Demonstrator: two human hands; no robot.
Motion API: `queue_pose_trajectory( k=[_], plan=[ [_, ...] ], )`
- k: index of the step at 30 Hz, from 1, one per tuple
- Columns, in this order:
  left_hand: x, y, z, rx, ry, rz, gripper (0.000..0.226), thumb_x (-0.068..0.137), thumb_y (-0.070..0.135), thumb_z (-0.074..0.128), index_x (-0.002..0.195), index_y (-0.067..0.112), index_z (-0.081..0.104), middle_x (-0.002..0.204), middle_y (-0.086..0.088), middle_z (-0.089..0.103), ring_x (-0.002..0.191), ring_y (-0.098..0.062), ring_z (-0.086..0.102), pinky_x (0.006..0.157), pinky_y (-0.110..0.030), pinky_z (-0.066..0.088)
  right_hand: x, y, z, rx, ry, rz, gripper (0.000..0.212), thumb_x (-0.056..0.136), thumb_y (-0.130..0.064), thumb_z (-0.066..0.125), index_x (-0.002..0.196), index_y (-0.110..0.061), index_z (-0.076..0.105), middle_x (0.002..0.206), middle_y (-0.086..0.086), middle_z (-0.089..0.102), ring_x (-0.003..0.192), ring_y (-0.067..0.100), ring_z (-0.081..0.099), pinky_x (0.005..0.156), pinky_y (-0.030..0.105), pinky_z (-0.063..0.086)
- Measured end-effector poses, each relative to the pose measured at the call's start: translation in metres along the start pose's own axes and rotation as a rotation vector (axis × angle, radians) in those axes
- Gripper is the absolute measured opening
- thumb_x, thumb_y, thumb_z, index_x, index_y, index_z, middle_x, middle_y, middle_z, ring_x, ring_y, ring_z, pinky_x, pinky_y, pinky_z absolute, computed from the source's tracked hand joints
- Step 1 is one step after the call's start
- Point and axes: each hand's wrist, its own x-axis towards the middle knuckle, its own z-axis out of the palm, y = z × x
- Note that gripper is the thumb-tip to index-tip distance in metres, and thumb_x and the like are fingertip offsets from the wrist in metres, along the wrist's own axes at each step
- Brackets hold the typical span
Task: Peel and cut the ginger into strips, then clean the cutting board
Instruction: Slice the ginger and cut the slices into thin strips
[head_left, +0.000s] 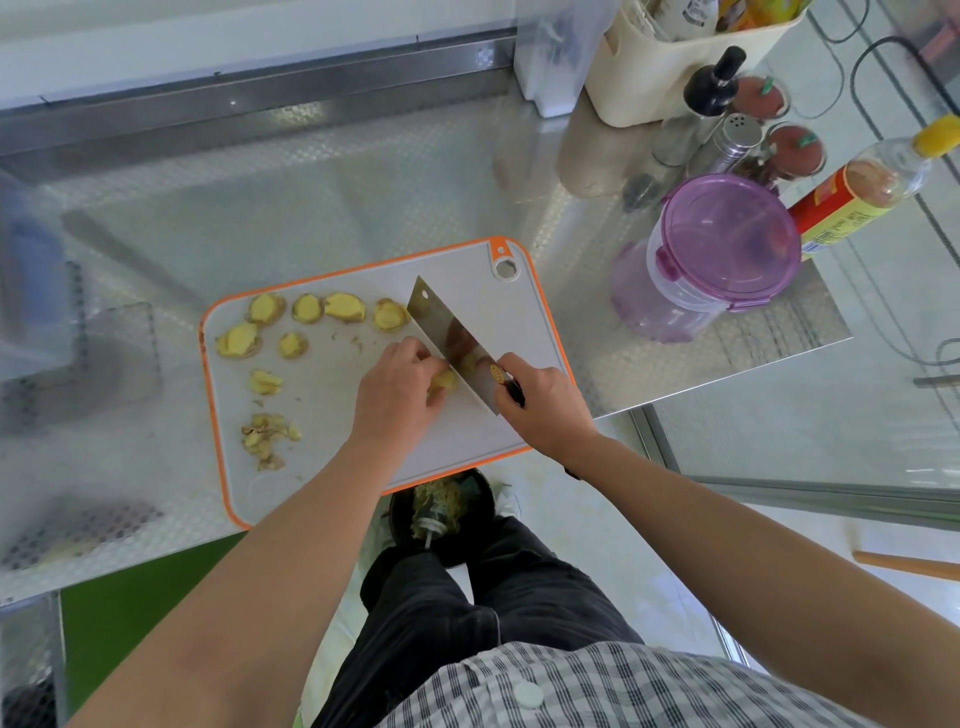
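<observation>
The cutting board (332, 431), white with an orange rim, lies on the steel worktop (270, 208) and serves as the landmark here. Near its right-hand middle, the left hand (397, 389) presses down on a small ginger piece (444, 382), fingers curled over it. The right hand (543, 402) is wrapped tight around the handle of a cleaver (449, 340), whose broad blade stands against the ginger's right side, touching or very nearly so.

Along the board's far edge and left side lie several ginger slices (343, 306), flat and pale yellow. Toward its near left corner sits a heap of peelings (265, 436).

The piece under the hand is likely firm and fibrous, light, and a little damp on its cut faces, so it may skid on the smooth board. Being small and knobbly, it offers little to hold: it is best pinned from above with the fingertips tucked back, flattest side down, knuckles guiding the blade. The slices should be stiff enough to stack, though a stack could slip sideways under the cleaver's weight.

Just past the board's near edge, below the worktop, stands a dark bin (441, 514) with scraps in it.
</observation>
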Motion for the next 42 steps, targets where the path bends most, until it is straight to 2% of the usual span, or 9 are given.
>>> queue_pose_trajectory(
  k=[5, 9, 17, 21, 24, 27, 32, 37, 42],
  plan=[
    [-0.001, 0.002, 0.003, 0.018, -0.058, -0.035, 0.039, 0.077, 0.026, 0.074, 0.113, 0.015, 0.066, 0.105, -0.005, 0.055, 0.100, -0.024, 0.053, 0.066, -0.035, 0.051, -0.002, -0.001, -0.003, 0.000, -0.002, 0.009, 0.010, 0.090, -0.020, 0.048, 0.096, -0.014, 0.053, 0.059, 0.009, 0.055, 0.054, 0.033, 0.048, 0.047, 0.036, 0.041],
    [0.004, 0.003, 0.002, -0.009, -0.070, -0.056, 0.034, 0.078, 0.021, 0.072, 0.110, 0.014, 0.064, 0.106, -0.005, 0.054, 0.101, -0.024, 0.053, 0.073, -0.035, 0.050, -0.005, -0.003, -0.008, 0.005, 0.026, 0.021, 0.014, 0.092, -0.020, 0.048, 0.097, -0.008, 0.054, 0.057, 0.009, 0.050, 0.055, 0.034, 0.044, 0.047, 0.030, 0.030],
    [-0.001, -0.009, 0.002, 0.007, -0.171, 0.204, 0.032, 0.075, 0.005, 0.070, 0.107, 0.007, 0.065, 0.104, -0.010, 0.055, 0.099, -0.029, 0.053, 0.079, -0.039, 0.051, -0.014, -0.002, -0.010, 0.014, 0.010, 0.023, 0.010, 0.090, -0.017, 0.049, 0.096, -0.011, 0.055, 0.057, 0.005, 0.048, 0.054, 0.028, 0.039, 0.043, 0.026, 0.024],
    [-0.014, -0.016, 0.000, 0.003, -0.165, 0.245, 0.043, 0.073, 0.006, 0.072, 0.115, 0.007, 0.063, 0.110, -0.009, 0.055, 0.101, -0.027, 0.054, 0.075, -0.041, 0.054, -0.020, -0.003, -0.006, -0.004, 0.001, -0.002, 0.010, 0.089, -0.018, 0.049, 0.096, -0.014, 0.053, 0.053, 0.001, 0.045, 0.055, 0.030, 0.039, 0.046, 0.028, 0.027],
    [-0.026, -0.013, 0.002, -0.036, -0.055, 0.151, 0.055, 0.071, 0.015, 0.077, 0.122, 0.007, 0.057, 0.113, -0.009, 0.052, 0.100, -0.025, 0.054, 0.073, -0.036, 0.055, -0.023, -0.005, -0.001, -0.049, -0.004, -0.015, 0.010, 0.088, -0.018, 0.048, 0.097, -0.015, 0.052, 0.055, 0.006, 0.047, 0.054, 0.031, 0.040, 0.051, 0.032, 0.037],
    [-0.035, -0.008, 0.006, -0.104, 0.060, 0.066, 0.037, 0.071, 0.012, 0.077, 0.105, 0.007, 0.063, 0.100, -0.009, 0.054, 0.086, -0.024, 0.056, 0.067, -0.036, 0.053, -0.026, -0.009, 0.002, -0.117, -0.032, -0.025, 0.010, 0.088, -0.017, 0.046, 0.096, -0.014, 0.050, 0.055, 0.006, 0.043, 0.054, 0.032, 0.038, 0.052, 0.031, 0.035],
    [-0.040, -0.006, 0.014, -0.164, 0.104, 0.041, 0.014, 0.069, -0.002, 0.077, 0.077, 0.007, 0.069, 0.080, -0.007, 0.059, 0.070, -0.027, 0.057, 0.058, -0.037, 0.050, -0.025, -0.020, 0.002, -0.159, -0.139, -0.014, 0.007, 0.087, -0.017, 0.043, 0.089, -0.011, 0.039, 0.059, 0.008, 0.044, 0.056, 0.029, 0.037, 0.049, 0.029, 0.027],
    [-0.037, -0.006, 0.016, -0.177, 0.083, -0.001, 0.013, 0.073, 0.006, 0.077, 0.080, 0.008, 0.067, 0.085, -0.006, 0.058, 0.076, -0.026, 0.056, 0.064, -0.040, 0.051, -0.026, -0.026, 0.009, -0.154, -0.150, -0.029, 0.010, 0.092, -0.017, 0.042, 0.087, -0.014, 0.034, 0.072, 0.007, 0.045, 0.062, 0.028, 0.042, 0.053, 0.031, 0.028],
    [-0.036, -0.005, 0.019, -0.146, 0.092, -0.034, 0.013, 0.072, 0.006, 0.077, 0.081, 0.007, 0.066, 0.084, -0.005, 0.060, 0.077, -0.027, 0.057, 0.064, -0.043, 0.050, -0.029, -0.029, 0.013, -0.163, -0.150, -0.073, 0.011, 0.091, -0.011, 0.040, 0.084, -0.013, 0.032, 0.063, 0.000, 0.035, 0.058, 0.027, 0.037, 0.053, 0.031, 0.028]
  ],
)
